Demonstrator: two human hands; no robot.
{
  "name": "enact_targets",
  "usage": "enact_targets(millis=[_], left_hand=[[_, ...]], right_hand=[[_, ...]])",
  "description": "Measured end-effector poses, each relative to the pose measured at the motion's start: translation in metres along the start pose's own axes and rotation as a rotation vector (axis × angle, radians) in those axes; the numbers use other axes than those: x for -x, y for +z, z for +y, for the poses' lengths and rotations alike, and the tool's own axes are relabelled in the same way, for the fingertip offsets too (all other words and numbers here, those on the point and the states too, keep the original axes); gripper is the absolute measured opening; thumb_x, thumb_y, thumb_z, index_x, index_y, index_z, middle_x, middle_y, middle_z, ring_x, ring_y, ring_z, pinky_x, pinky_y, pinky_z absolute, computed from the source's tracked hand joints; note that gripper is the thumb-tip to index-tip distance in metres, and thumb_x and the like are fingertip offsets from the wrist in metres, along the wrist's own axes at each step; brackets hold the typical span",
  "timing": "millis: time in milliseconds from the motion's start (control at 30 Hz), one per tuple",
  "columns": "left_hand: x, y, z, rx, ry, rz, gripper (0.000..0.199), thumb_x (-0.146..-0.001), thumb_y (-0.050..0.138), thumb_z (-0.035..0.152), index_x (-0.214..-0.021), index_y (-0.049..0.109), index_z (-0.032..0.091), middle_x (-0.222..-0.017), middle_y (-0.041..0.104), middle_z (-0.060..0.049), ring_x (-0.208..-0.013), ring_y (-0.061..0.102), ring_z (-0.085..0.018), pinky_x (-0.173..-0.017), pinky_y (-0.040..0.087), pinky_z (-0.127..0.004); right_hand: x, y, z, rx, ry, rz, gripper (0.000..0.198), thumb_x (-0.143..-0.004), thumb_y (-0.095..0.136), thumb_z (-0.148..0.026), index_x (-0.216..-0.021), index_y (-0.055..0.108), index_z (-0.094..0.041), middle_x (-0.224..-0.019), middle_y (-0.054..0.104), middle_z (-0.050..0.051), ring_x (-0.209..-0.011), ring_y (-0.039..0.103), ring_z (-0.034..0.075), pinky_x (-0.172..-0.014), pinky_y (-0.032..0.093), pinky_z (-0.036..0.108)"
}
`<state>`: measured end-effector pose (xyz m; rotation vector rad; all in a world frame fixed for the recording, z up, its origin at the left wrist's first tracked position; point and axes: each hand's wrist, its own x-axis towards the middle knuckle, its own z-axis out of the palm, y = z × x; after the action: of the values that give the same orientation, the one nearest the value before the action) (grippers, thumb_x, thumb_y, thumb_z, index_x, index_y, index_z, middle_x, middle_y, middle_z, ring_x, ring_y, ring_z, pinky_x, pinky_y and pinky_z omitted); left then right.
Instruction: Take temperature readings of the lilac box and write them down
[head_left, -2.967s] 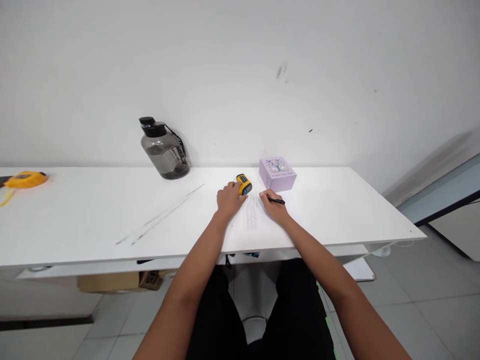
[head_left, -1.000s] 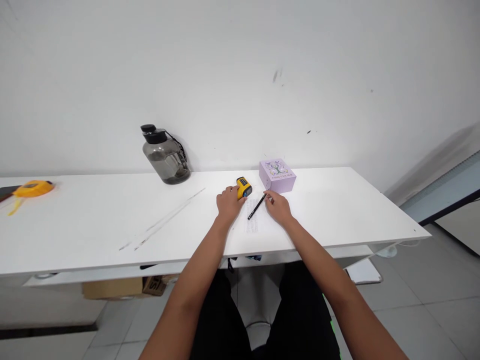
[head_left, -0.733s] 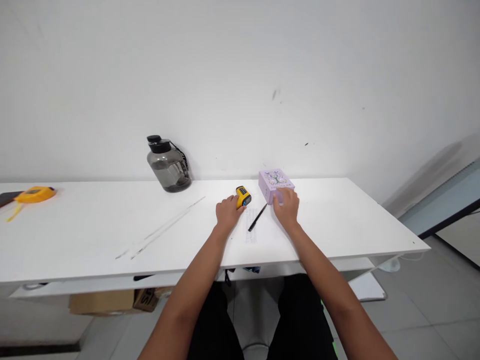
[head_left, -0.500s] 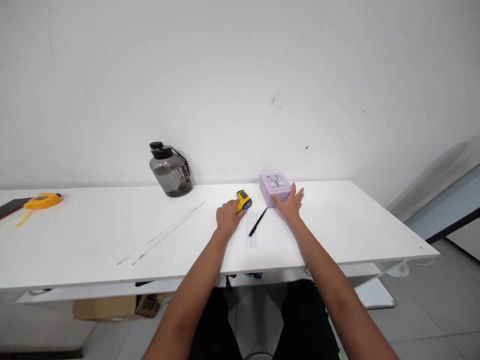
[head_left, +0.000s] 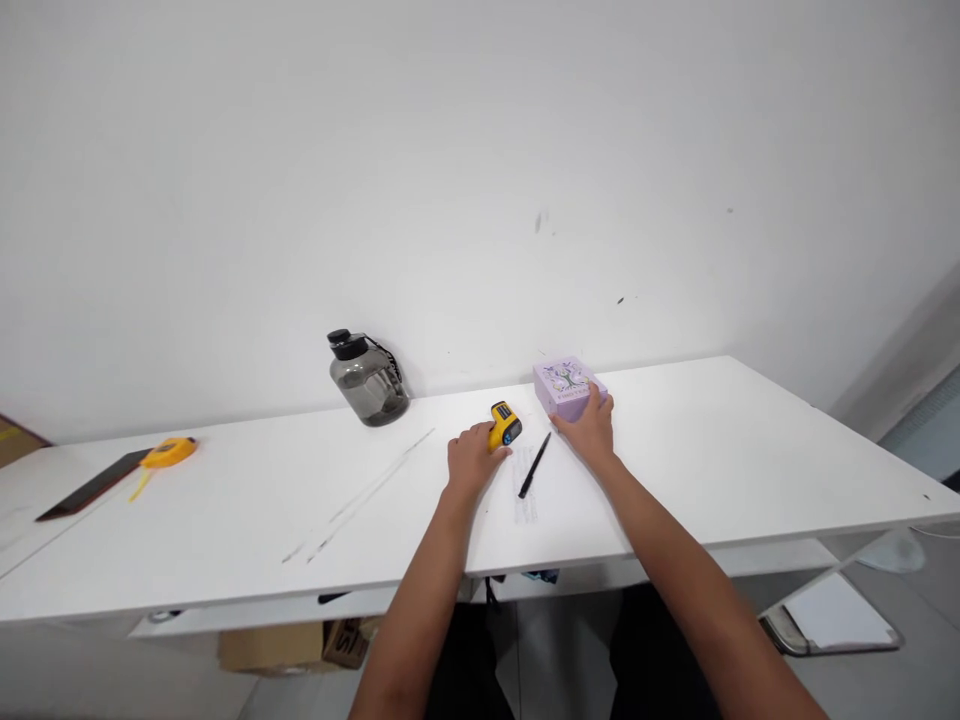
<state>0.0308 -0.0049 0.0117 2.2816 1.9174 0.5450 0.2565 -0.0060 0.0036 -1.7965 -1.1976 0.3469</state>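
My left hand [head_left: 470, 460] is closed around the handle of a yellow-and-black infrared thermometer [head_left: 505, 426], whose small display faces me. Part of its handle is hidden under my fingers. My right hand [head_left: 590, 428] grips a light purple box [head_left: 568, 380] by its near side, thumb at the front left corner and fingers at the right edge. The box top carries a printed tree design and lettering. Between my hands lies a black pen [head_left: 534, 466], slanted across a white sheet of paper [head_left: 555, 500] with a strip of faint printing.
A grey see-through water bottle [head_left: 371, 385] with a black cap stands near the wall. Farther left are a yellow tape measure [head_left: 169, 452] and a dark flat object [head_left: 94, 486]. Below the white table [head_left: 247, 510] sits a cardboard box [head_left: 274, 647].
My view has turned left, so things appear farther right. The fingers of my right hand, spread before, have closed on the box. My left hand keeps its hold on the thermometer.
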Motion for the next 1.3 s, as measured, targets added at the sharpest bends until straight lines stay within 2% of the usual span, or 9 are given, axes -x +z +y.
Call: enact_targets(millis=[200, 333, 433, 533, 700, 800, 933, 1133, 1300], left_hand=[[-0.002, -0.001, -0.008, 0.001, -0.098, -0.009, 0.065, -0.079, 0.066, 0.055, -0.134, 0.053, 0.021, -0.131, 0.061, -0.016, -0.119, 0.053, -0.035, -0.087, 0.038, -0.04], [-0.002, -0.001, -0.006, 0.172, -0.137, 0.049, 0.086, -0.071, 0.076, 0.053, -0.145, 0.043, 0.024, -0.111, 0.068, -0.014, -0.104, 0.06, -0.033, -0.079, 0.039, -0.036], [0.001, -0.001, 0.0, 0.389, -0.115, 0.133, 0.101, -0.07, 0.077, 0.053, -0.154, 0.028, 0.025, -0.107, 0.066, -0.009, -0.094, 0.062, -0.028, -0.075, 0.039, -0.034], [0.005, 0.001, 0.009, 0.621, -0.054, 0.206, 0.099, -0.073, 0.075, 0.051, -0.154, 0.025, 0.025, -0.107, 0.063, -0.006, -0.095, 0.06, -0.023, -0.078, 0.041, -0.033], [0.009, 0.008, 0.024, 1.064, -0.006, 0.077, 0.088, -0.062, 0.083, 0.043, -0.139, 0.046, 0.021, -0.088, 0.058, 0.0, -0.08, 0.057, -0.015, -0.076, 0.044, -0.03], [0.011, 0.01, 0.03, 1.23, 0.012, -0.046, 0.071, -0.056, 0.087, 0.044, -0.116, 0.059, 0.02, -0.084, 0.059, 0.001, -0.072, 0.056, -0.012, -0.068, 0.045, -0.027], [0.014, 0.011, 0.033, 1.431, -0.083, -0.151, 0.066, -0.057, 0.081, 0.064, -0.098, 0.057, 0.019, -0.071, 0.056, 0.003, -0.053, 0.05, -0.009, -0.05, 0.044, -0.025], [0.016, -0.002, 0.035, 1.605, -0.125, -0.183, 0.075, -0.059, 0.075, 0.075, -0.104, 0.058, 0.018, -0.068, 0.056, 0.004, -0.049, 0.051, -0.008, -0.045, 0.046, -0.023], [0.017, -0.008, 0.035, 1.762, -0.173, -0.287, 0.071, -0.065, 0.077, 0.066, -0.116, 0.059, 0.02, -0.07, 0.056, 0.004, -0.053, 0.052, -0.009, -0.048, 0.049, -0.023]], right_hand=[[-0.004, -0.025, 0.004, -0.286, 0.117, 0.062, 0.098, -0.064, 0.073, -0.063, -0.147, 0.034, -0.028, -0.146, 0.039, 0.016, -0.126, 0.052, 0.035, -0.105, 0.044, 0.048], [-0.009, -0.025, 0.008, -0.683, 0.206, 0.097, 0.089, -0.064, 0.077, -0.057, -0.139, 0.038, -0.029, -0.138, 0.052, 0.01, -0.119, 0.057, 0.025, -0.1, 0.05, 0.041], [-0.012, -0.023, 0.006, -0.991, 0.327, -0.015, 0.07, -0.07, 0.072, -0.058, -0.128, 0.043, -0.034, -0.126, 0.06, 0.004, -0.1, 0.064, 0.02, -0.085, 0.057, 0.039], [-0.01, -0.025, -0.002, -1.224, 0.438, -0.181, 0.049, -0.082, 0.057, -0.062, -0.118, 0.049, -0.031, -0.106, 0.065, 0.004, -0.087, 0.067, 0.019, -0.076, 0.06, 0.039], [0.003, -0.027, -0.016, -1.519, 0.624, -0.382, 0.052, -0.088, 0.043, -0.067, -0.118, 0.048, -0.025, -0.101, 0.064, 0.012, -0.092, 0.069, 0.027, -0.069, 0.061, 0.045], [0.006, -0.026, -0.016, -1.558, 0.72, -0.433, 0.054, -0.086, 0.047, -0.067, -0.12, 0.046, -0.024, -0.109, 0.062, 0.014, -0.098, 0.069, 0.03, -0.066, 0.061, 0.046], [0.003, -0.024, -0.012, -1.556, 0.726, -0.443, 0.055, -0.085, 0.052, -0.065, -0.122, 0.045, -0.025, -0.112, 0.06, 0.015, -0.102, 0.068, 0.031, -0.066, 0.062, 0.046], [0.004, -0.021, -0.01, -1.509, 0.621, -0.474, 0.057, -0.086, 0.052, -0.065, -0.125, 0.045, -0.024, -0.108, 0.062, 0.015, -0.096, 0.069, 0.028, -0.07, 0.061, 0.045], [0.011, -0.02, -0.014, -1.429, 0.494, -0.469, 0.06, -0.084, 0.051, -0.07, -0.123, 0.047, -0.025, -0.097, 0.065, 0.01, -0.086, 0.071, 0.026, -0.074, 0.061, 0.045]])
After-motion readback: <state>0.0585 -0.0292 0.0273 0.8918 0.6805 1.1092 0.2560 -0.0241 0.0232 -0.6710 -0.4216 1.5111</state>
